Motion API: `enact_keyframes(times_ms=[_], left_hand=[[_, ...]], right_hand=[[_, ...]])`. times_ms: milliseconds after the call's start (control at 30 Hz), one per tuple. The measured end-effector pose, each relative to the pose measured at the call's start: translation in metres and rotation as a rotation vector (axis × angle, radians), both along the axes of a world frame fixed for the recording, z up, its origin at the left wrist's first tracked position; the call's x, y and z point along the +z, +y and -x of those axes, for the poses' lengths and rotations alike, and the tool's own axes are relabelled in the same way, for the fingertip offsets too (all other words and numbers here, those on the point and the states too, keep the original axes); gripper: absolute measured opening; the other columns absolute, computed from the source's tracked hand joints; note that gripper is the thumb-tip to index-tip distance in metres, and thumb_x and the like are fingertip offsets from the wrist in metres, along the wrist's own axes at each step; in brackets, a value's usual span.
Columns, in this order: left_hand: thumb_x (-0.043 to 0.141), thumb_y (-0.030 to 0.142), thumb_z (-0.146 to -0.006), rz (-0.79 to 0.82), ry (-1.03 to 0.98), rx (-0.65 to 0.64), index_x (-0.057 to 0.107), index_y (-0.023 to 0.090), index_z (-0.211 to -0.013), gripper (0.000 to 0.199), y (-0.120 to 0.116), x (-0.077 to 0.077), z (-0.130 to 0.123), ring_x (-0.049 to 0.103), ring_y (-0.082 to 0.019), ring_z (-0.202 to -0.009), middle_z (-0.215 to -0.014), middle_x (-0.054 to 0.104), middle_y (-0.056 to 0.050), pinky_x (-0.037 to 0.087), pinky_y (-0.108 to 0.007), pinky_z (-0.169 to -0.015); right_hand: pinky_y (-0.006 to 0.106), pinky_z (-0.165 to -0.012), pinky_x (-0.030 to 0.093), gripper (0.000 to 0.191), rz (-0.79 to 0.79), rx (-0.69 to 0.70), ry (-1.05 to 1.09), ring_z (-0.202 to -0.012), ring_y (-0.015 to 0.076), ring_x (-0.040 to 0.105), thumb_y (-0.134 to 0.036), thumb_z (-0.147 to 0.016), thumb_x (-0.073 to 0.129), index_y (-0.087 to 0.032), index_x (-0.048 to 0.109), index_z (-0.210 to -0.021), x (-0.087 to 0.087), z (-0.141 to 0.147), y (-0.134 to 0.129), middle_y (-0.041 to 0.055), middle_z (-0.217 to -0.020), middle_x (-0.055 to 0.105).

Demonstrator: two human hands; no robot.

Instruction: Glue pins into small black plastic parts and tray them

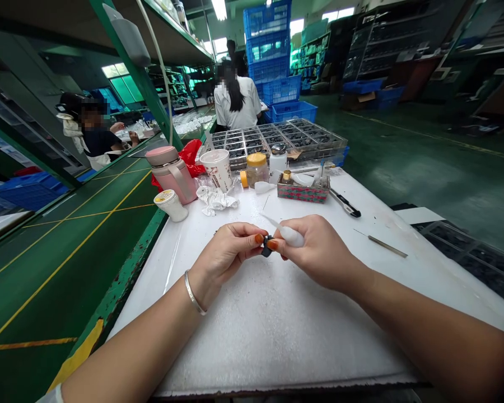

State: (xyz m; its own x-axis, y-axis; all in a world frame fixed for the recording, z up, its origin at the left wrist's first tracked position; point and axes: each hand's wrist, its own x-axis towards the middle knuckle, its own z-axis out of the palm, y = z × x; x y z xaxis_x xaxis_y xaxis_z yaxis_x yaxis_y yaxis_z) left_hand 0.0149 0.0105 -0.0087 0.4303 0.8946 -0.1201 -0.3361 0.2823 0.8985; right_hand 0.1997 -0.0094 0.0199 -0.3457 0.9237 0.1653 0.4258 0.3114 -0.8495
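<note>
Over the middle of the white work surface, my left hand pinches a small dark part between thumb and fingers. My right hand meets it from the other side, its thumb and finger also on the dark part. Tucked in the same right hand is a white dropper bottle, its thin nozzle slanting up to the left. Fingers cover much of the dark part, so its kind cannot be made out. A thin metal needle tool lies to the right of my right hand.
Behind my hands stand a pink mug, a paper cup, a yellow-lidded jar and a small box of bottles. A utility knife lies right of them. Divided trays fill the back. Left runs a green conveyor. Two co-workers sit beyond.
</note>
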Motion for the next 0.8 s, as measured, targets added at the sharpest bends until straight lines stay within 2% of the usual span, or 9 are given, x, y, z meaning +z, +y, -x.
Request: enact_keyframes(times_ms=[100, 200, 300, 400, 533, 633, 800], left_hand=[[0.088, 0.021, -0.06, 0.055, -0.056, -0.071, 0.071, 0.011, -0.073, 0.023, 0.001, 0.001, 0.002, 0.062, -0.014, -0.067, -0.076, 0.066, -0.006, 0.05, -0.023, -0.065], [0.088, 0.022, -0.06, 0.036, -0.091, -0.15, 0.069, 0.013, -0.074, 0.025, 0.001, 0.001, 0.006, 0.063, -0.016, -0.073, -0.08, 0.065, -0.006, 0.052, -0.025, -0.07], [0.085, 0.018, -0.063, 0.048, -0.094, -0.218, 0.067, 0.013, -0.078, 0.025, 0.002, 0.001, 0.009, 0.062, -0.013, -0.07, -0.078, 0.064, -0.005, 0.051, -0.021, -0.067], [0.085, 0.014, -0.062, 0.094, -0.101, -0.316, 0.062, 0.012, -0.071, 0.025, 0.003, 0.0, 0.011, 0.061, -0.011, -0.063, -0.071, 0.063, -0.003, 0.05, -0.02, -0.06], [0.084, 0.013, -0.06, 0.106, -0.075, -0.41, 0.058, 0.011, -0.063, 0.026, 0.005, -0.002, 0.013, 0.059, -0.011, -0.055, -0.066, 0.062, -0.003, 0.049, -0.02, -0.054], [0.086, 0.015, -0.057, 0.122, -0.024, -0.447, 0.058, 0.011, -0.061, 0.029, 0.007, -0.005, 0.013, 0.06, -0.012, -0.055, -0.063, 0.062, -0.004, 0.049, -0.02, -0.052], [0.09, 0.021, -0.051, 0.16, 0.01, -0.471, 0.059, 0.011, -0.059, 0.034, 0.009, -0.008, 0.014, 0.062, -0.015, -0.056, -0.065, 0.064, -0.005, 0.051, -0.021, -0.052]], right_hand=[[0.023, -0.049, 0.03, 0.026, 0.157, 0.153, 0.165, -0.051, 0.0091, 0.042, -0.033, -0.077, 0.064, -0.013, 0.059, -0.061, -0.001, -0.003, 0.004, -0.001, -0.053, 0.054], [0.022, -0.051, 0.032, 0.03, 0.179, 0.245, 0.254, -0.053, 0.0089, 0.043, -0.037, -0.076, 0.068, -0.013, 0.058, -0.062, -0.001, -0.004, 0.006, -0.0008, -0.056, 0.055], [0.022, -0.052, 0.032, 0.031, 0.116, 0.29, 0.216, -0.054, 0.009, 0.044, -0.037, -0.079, 0.067, -0.014, 0.056, -0.062, -0.002, -0.005, 0.005, -0.0008, -0.057, 0.054], [0.022, -0.051, 0.031, 0.033, -0.003, 0.341, 0.112, -0.052, 0.0085, 0.042, -0.035, -0.082, 0.064, -0.013, 0.056, -0.059, -0.001, -0.006, 0.004, -0.0015, -0.056, 0.052], [0.021, -0.05, 0.03, 0.021, -0.15, 0.376, 0.003, -0.05, 0.0075, 0.043, -0.023, -0.08, 0.064, -0.012, 0.063, -0.062, 0.001, -0.006, 0.001, -0.0023, -0.053, 0.053], [0.02, -0.051, 0.032, 0.012, -0.179, 0.356, -0.027, -0.052, 0.008, 0.049, -0.012, -0.076, 0.062, -0.013, 0.068, -0.066, 0.003, -0.004, -0.003, -0.0016, -0.057, 0.059], [0.019, -0.055, 0.036, 0.018, -0.22, 0.335, -0.026, -0.056, 0.0089, 0.055, -0.003, -0.071, 0.058, -0.016, 0.071, -0.068, 0.006, -0.001, -0.008, -0.002, -0.062, 0.066]])
